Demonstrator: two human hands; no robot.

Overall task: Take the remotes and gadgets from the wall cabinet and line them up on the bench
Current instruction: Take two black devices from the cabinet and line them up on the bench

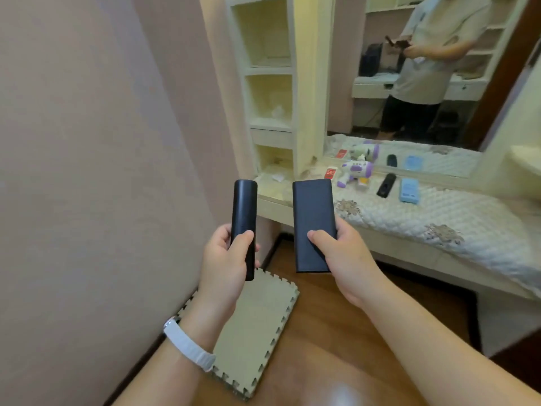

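Note:
My left hand [227, 256] grips a slim black remote [244, 212], held upright over the floor. My right hand [339, 244] holds a flat dark power bank [313, 218] by its lower half, thumb across its face. Both are short of the bench [439, 227], which is covered with a quilted white cloth. On the bench lie a small red and white gadget [330, 172], a white and purple toy-shaped gadget [355, 171], a black remote [386, 185] and a light blue remote [409, 190], roughly in a row along the mirror.
Cream open shelves [270, 92] stand at the bench's left end, with bits of paper inside. A large mirror [424, 68] behind the bench reflects a person. A pink wall is on my left. A tan foam mat [257, 335] lies on the wooden floor below my hands.

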